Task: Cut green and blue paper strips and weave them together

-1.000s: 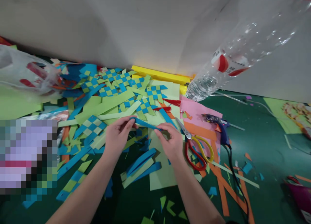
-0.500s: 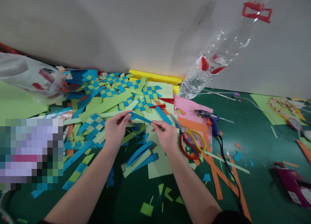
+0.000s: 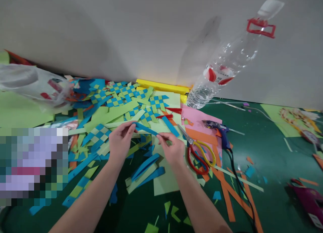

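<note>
A blue paper strip point(image 3: 146, 129) stretches between my two hands over the middle of the table. Its left end is pinched by my left hand point(image 3: 121, 135), thumb against fingers. My right hand point(image 3: 172, 146) grips the other end the same way. Below them lie folded blue and pale green strips point(image 3: 146, 170). Woven blue-and-green paper fish shapes point(image 3: 97, 137) are heaped behind and to the left. Scissors point(image 3: 199, 152) with one red and one yellow handle rest just right of my right hand.
A tall clear plastic bottle point(image 3: 222, 71) leans by the wall. The blue glue gun point(image 3: 223, 135) lies on pink paper, its black cord trailing forward. Orange strips point(image 3: 228, 196) and scraps litter the green table point(image 3: 275, 179). A plastic bag point(image 3: 32, 88) sits at left; a purple object point(image 3: 310, 202) at right.
The view has tilted up slightly, so the table items appear lower. Both hands keep their hold on the blue strip, with hardly any other movement.
</note>
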Demonstrator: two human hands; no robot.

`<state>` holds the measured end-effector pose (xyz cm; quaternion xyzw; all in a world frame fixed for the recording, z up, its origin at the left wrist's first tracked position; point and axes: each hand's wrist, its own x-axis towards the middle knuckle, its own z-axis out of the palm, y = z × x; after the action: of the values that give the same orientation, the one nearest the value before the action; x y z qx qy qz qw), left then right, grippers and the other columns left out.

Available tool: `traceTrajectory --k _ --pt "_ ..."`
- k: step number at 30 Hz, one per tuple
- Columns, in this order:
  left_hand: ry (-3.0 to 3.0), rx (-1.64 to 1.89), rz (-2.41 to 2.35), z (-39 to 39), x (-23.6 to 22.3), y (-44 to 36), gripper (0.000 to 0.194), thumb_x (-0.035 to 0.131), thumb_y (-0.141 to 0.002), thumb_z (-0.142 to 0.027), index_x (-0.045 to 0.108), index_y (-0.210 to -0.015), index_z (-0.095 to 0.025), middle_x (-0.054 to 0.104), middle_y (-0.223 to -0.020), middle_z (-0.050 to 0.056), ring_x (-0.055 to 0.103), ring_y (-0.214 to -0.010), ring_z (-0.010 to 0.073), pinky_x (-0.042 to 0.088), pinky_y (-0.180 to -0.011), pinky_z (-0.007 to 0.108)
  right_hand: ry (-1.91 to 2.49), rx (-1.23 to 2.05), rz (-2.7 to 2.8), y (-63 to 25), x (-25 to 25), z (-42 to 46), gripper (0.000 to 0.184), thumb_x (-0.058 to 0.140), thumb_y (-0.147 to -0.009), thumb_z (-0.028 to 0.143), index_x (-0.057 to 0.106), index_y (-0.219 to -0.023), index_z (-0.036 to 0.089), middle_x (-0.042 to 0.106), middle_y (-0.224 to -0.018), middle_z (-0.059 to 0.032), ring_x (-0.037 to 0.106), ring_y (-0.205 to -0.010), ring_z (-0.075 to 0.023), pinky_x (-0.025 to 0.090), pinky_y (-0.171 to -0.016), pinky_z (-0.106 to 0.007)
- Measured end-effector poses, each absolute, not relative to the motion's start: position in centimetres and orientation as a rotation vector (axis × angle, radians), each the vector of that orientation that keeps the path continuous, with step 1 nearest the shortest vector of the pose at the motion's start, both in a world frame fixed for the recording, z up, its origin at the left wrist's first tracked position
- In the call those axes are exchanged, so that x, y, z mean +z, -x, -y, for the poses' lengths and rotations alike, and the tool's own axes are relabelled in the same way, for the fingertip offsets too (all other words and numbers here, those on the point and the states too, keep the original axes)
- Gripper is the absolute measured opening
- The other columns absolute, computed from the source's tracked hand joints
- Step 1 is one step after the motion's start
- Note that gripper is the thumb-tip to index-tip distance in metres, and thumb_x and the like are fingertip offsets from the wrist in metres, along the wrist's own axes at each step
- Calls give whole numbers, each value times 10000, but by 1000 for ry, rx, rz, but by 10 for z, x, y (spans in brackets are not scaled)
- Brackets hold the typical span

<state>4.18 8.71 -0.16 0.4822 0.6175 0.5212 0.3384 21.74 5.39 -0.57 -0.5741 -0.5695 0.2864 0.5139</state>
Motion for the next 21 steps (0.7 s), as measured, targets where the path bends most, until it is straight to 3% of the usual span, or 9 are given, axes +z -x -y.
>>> traceTrajectory --k 4,7,11,16,21 --pt "-1383 1482 -1654 -82 3 -44 233 534 -904 -301 625 -1094 -201 674 -989 53 641 -874 168 520 -788 292 1396 526 1481 -218 -9 -56 132 609 -865 314 707 -873 226 742 -765 -15 677 -636 -151 569 -645 -284" --pt "-1637 1495 -1617 -80 14 -47 180 507 -909 -233 612 -1055 -222 661 -999 48 627 -903 180 500 -842 319 1413 481 1522 -220 -10 -58 113 593 -866 271 690 -871 214 731 -754 -23 668 -632 -148 560 -641 -277" --pt "-2066 1200 -1493 -99 43 -54 179 493 -904 -210 626 -1021 -241 681 -993 43 626 -958 213 473 -883 339 1413 469 1536 -219 -10 -60 88 588 -859 231 673 -855 210 710 -708 -19 660 -615 -143 547 -621 -264" --pt "-2427 955 -1276 -173 73 -77 281 475 -927 -245 588 -1181 -203 664 -1152 72 592 -1101 240 433 -965 369 1357 499 1622 -217 -10 -59 76 579 -864 215 656 -869 213 705 -700 -18 650 -603 -143 533 -607 -267" --pt "-2678 713 -1206 -265 74 -129 309 397 -938 -138 620 -1152 -153 670 -1111 95 589 -1080 232 441 -925 354 1330 533 1649 -215 -11 -58 79 565 -872 214 644 -867 215 691 -682 -12 641 -599 -141 524 -606 -269"
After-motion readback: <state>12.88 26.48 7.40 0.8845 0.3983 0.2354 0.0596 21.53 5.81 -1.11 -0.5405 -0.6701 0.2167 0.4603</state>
